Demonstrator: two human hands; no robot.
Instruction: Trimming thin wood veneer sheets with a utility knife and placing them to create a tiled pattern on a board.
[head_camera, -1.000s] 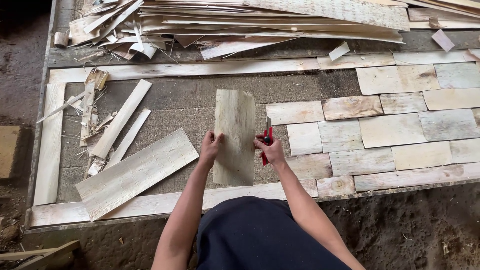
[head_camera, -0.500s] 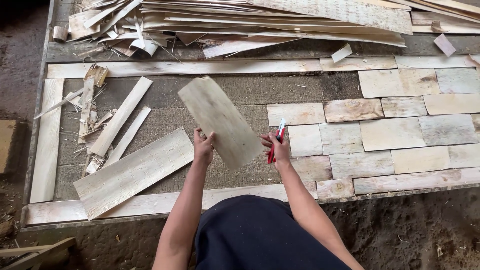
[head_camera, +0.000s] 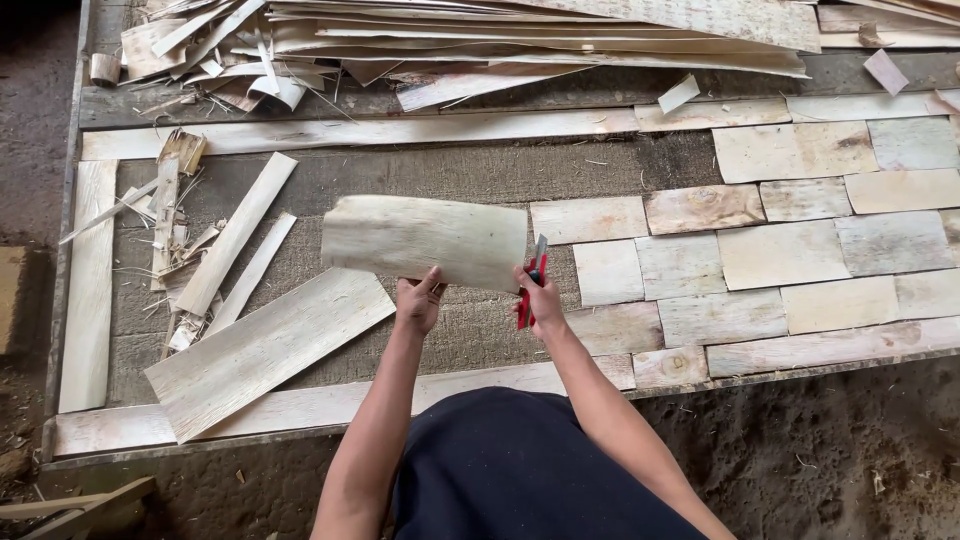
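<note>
The left hand (head_camera: 418, 303) pinches the lower edge of a pale veneer sheet (head_camera: 425, 240), thumb on the near face and the other digits hidden behind it. The right hand (head_camera: 540, 298) closes its grip on the sheet's lower right corner while also clasping a red-handled cutter (head_camera: 530, 283), blade end up (how the cutter and sheet share that hand is hard to make out). The sheet is held long side across, lifted off the tabletop (head_camera: 480, 170) and just left of the laid rows.

It looks thin and light, and probably flexes easily along the grain; such a sheet would likely split if bent hard or pinched at one corner alone, so holding it at two spread points on one edge, as here, seems the sound way.

To the right lies a patchwork of veneer pieces (head_camera: 780, 250) set edge to edge in rows. To the left, a larger loose sheet (head_camera: 265, 350) rests at a slant, with narrow strips (head_camera: 235, 240) and curled scraps (head_camera: 175, 200) beside it. Long border strips (head_camera: 360, 132) frame the area, and a heap of stacked veneer (head_camera: 520, 30) lies along the far edge.
</note>
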